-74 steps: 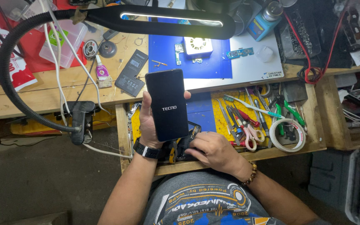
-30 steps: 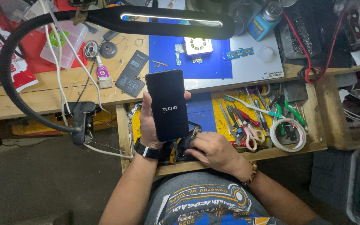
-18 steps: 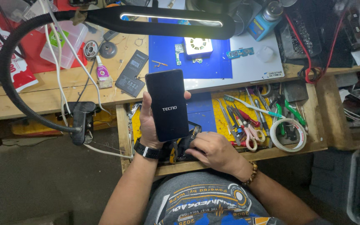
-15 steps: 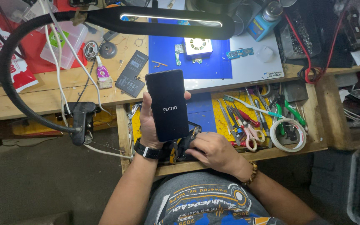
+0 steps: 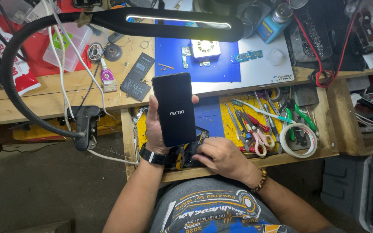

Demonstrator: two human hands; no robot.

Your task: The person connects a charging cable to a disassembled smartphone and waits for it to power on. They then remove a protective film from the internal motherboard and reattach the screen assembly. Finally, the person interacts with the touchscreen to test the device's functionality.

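Note:
My left hand (image 5: 154,129) holds a black smartphone (image 5: 174,110) upright over an open drawer, its dark screen showing a small white logo. A black watch sits on that wrist. My right hand (image 5: 221,156) rests low in the drawer just below the phone, fingers curled around dark small items I cannot make out; a beaded bracelet is on its wrist.
The open wooden drawer (image 5: 324,149) holds screwdrivers, tweezers, pink scissors (image 5: 259,140) and a roll of tape (image 5: 298,140). On the bench lie a blue mat (image 5: 173,60) with circuit parts, a phone battery (image 5: 137,77), a glue tube and plastic boxes. A gooseneck lamp (image 5: 178,23) arches overhead.

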